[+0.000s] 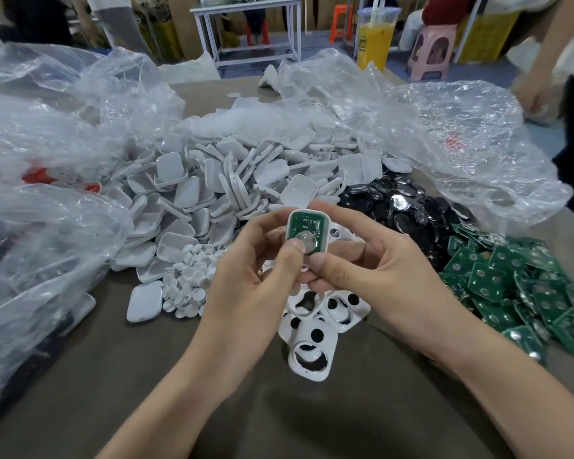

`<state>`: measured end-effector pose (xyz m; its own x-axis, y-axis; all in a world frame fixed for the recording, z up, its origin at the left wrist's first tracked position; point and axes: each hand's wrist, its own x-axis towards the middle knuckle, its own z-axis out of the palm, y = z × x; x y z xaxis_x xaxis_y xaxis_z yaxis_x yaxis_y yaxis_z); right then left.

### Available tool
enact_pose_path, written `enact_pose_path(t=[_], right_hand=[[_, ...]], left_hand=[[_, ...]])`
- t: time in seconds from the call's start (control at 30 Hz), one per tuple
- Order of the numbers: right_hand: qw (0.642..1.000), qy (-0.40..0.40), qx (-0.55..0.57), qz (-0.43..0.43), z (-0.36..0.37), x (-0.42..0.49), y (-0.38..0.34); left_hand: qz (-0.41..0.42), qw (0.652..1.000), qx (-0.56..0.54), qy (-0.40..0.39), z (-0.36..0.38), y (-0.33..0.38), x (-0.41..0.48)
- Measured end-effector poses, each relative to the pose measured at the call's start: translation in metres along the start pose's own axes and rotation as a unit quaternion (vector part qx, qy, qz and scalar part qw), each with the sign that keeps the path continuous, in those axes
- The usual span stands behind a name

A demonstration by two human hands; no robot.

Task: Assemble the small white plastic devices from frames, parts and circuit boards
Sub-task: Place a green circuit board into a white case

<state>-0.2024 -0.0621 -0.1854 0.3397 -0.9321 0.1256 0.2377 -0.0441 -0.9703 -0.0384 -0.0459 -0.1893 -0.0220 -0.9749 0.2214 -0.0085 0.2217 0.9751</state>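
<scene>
while left hand point(259, 270) and right hand point(378, 270) pinch the frame point(326, 226), base hidden

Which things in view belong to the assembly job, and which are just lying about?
Job:
- device, gripped by left hand and right hand
- frames
- circuit boards
- covers
- buttons
- black discs, probably

Lying about:
- plastic bags
- yellow jug
- pink stool
</scene>
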Motion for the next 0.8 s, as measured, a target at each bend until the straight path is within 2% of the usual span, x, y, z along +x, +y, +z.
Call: enact_pose_path(t=[0.27,0.5,0.8], right_hand=[[1.0,-0.007,0.0,0.012,-0.0002,-0.0015,-0.0003],[1.0,0.008,-0.003,0.022,-0.0006,-0.0019,0.0005],[0.998,0.001,-0.066,-0.015,0.0019,-0.0046,-0.0012]], left_hand=[[-0.011,1.0,-0.023,-0.017,0.0016,0.0009,0.0006],[-0.001,1.0,0.003,-0.016,0.0018,0.0001,-0.0016],[0.019,0.999,0.034,-0.014,0.0033,0.0034,-0.0031]])
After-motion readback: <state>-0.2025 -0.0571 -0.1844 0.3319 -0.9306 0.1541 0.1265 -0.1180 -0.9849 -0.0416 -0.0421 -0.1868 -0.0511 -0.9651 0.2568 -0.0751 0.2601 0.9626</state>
